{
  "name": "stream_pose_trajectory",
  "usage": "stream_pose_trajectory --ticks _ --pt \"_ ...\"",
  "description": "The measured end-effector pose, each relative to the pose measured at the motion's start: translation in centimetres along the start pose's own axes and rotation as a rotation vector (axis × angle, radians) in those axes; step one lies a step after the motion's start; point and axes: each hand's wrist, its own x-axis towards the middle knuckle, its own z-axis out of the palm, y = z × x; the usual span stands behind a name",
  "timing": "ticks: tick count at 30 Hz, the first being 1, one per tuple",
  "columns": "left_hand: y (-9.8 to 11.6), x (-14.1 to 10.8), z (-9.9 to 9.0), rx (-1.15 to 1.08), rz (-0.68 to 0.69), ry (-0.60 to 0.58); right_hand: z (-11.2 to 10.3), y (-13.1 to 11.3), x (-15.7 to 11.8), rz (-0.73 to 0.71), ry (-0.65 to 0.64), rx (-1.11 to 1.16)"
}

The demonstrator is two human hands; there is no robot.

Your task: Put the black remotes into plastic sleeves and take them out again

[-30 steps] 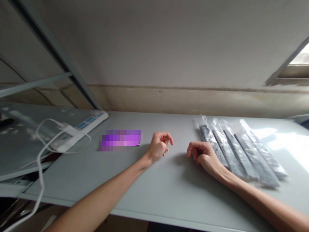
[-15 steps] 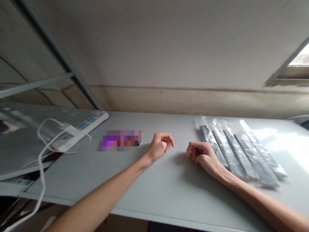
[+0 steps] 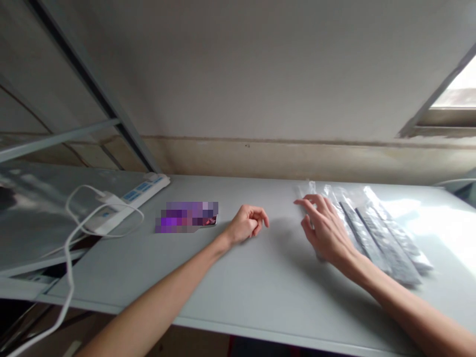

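My left hand (image 3: 247, 224) rests on the grey table (image 3: 238, 287) with its fingers loosely curled and nothing in it. My right hand (image 3: 324, 224) has its fingers spread and lies over the leftmost of several clear plastic packets (image 3: 375, 233) holding long dark strips, laid side by side at the right. The fingertips reach the upper end of that packet. To the left of my left hand lies a phone (image 3: 188, 217), its screen blurred out.
A white power strip (image 3: 128, 201) with a plugged-in charger and white cable (image 3: 70, 258) lies at the left, partly on a second grey surface (image 3: 37, 223). A metal shelf frame (image 3: 92, 94) slants up at the left. A wall runs behind the table.
My right hand has opened from a loose fist and moved up and to the right onto the leftmost packet. My left hand has stayed put. The view has shifted slightly.
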Motion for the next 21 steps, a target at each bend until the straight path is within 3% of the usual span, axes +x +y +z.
stream_pose_trajectory --ticks 4,9,21 --pt "0.0 -0.1 0.2 0.006 0.006 0.012 0.2 2.3 0.0 0.053 -0.060 -0.216" --pt "0.5 -0.3 0.2 -0.004 -0.011 0.033 0.6 2.6 -0.1 0.024 -0.102 -0.262" --pt "-0.2 0.4 0.3 -0.020 -0.001 0.053 1.9 1.8 -0.1 0.034 -0.134 0.080"
